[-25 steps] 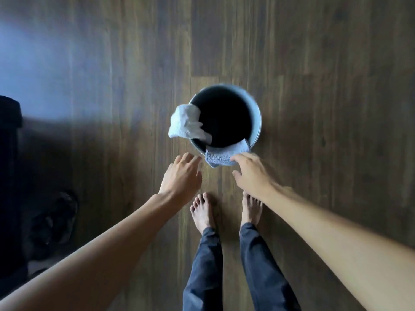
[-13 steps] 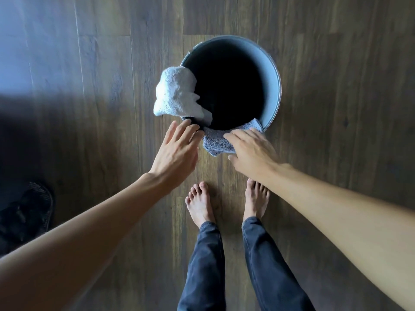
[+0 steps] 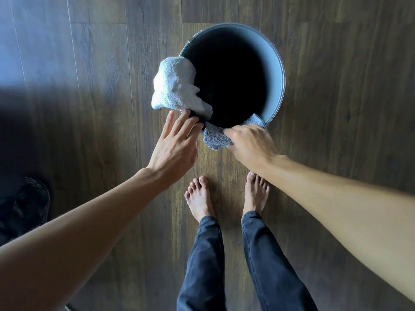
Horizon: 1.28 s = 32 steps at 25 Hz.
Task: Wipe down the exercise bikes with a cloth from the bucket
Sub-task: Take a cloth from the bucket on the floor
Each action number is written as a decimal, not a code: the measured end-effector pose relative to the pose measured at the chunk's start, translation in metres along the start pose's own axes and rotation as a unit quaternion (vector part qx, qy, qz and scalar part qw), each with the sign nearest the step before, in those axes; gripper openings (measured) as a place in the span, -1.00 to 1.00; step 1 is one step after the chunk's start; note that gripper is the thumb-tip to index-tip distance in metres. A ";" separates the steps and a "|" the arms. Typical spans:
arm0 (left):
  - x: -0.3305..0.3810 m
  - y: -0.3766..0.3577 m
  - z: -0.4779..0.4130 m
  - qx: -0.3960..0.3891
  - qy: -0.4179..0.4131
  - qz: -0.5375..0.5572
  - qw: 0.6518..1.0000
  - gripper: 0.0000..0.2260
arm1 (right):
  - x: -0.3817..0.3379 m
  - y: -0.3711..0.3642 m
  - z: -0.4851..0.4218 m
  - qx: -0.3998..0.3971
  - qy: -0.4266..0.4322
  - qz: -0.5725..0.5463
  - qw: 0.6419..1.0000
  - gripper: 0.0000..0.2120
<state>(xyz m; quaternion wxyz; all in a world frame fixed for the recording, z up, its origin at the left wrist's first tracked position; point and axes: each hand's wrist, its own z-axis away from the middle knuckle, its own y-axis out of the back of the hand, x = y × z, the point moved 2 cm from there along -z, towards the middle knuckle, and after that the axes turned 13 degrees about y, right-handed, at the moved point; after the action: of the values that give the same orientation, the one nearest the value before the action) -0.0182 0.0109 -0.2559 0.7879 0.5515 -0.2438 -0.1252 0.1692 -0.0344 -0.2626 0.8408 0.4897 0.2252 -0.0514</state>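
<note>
what changed: a second ago both hands were short of the bucket (image 3: pixel 275 70), right fingertips only just touching the grey cloth. Now the bucket fills far more of the upper middle of the frame, so the person has bent in closer, and both hands have reached the near rim.

right hand (image 3: pixel 251 144): fingers curled and closed on the grey cloth (image 3: pixel 214 138), bunching it where it hangs over the near edge of the rim. Looks like a real grab now, not a touch.

left hand (image 3: pixel 175 144): fingers loose and spread, holding nothing. Fingertips are at the rim just below the white cloth (image 3: pixel 175 86); can't tell if they're actually pressing on the bucket or hovering.

white cloth: draped over the left side of the rim, part in, part out. Untouched as far as I can see.

bucket inside: pitch dark, no idea if there's water in it.

floor (image 3: pixel 336 153): dark wood planks, bare feet right below the bucket, something black at the lower left edge, too dim to call.

bikes: none in frame.

what it means: my guess is the grey cloth is the pick and it's about to come off the rim. Wiping hasn't started at all.
</note>
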 end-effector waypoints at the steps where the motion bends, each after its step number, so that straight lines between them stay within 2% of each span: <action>1: 0.001 0.000 0.001 -0.002 0.002 -0.005 1.000 -0.60 | 0.000 -0.001 0.001 0.006 -0.001 0.001 1.000 -0.78; 10: 0.008 0.011 0.007 -0.039 0.034 -0.003 0.999 -0.54 | -0.007 0.016 0.016 0.066 0.001 -0.020 0.998 -0.63; 15: 0.027 0.058 0.024 -0.073 0.068 0.004 0.995 -0.52 | -0.022 0.065 0.044 0.017 -0.045 -0.034 0.998 -0.81; 18: 0.052 0.117 0.040 -0.086 0.084 0.015 0.993 -0.52 | -0.038 0.109 0.084 0.022 -0.115 -0.108 0.987 -0.96; 22: 0.107 0.225 0.064 -0.085 0.088 0.029 0.992 -0.54 | -0.071 0.188 0.156 0.087 -0.223 -0.207 0.949 -0.65; 27: 0.185 0.371 0.105 -0.063 0.055 0.043 0.996 -0.57 | -0.117 0.306 0.265 0.182 -0.255 -0.273 0.909 -0.62; 32: 0.257 0.463 0.139 -0.067 0.019 0.058 0.996 -0.61 | -0.154 0.389 0.369 0.307 -0.275 -0.326 0.851 -0.59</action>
<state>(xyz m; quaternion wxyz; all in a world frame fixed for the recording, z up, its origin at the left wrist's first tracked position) 0.0942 -0.0547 0.2764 0.8333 0.4851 -0.2510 -0.0849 0.2721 -0.1673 0.2698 0.6098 0.5875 0.1041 -0.5216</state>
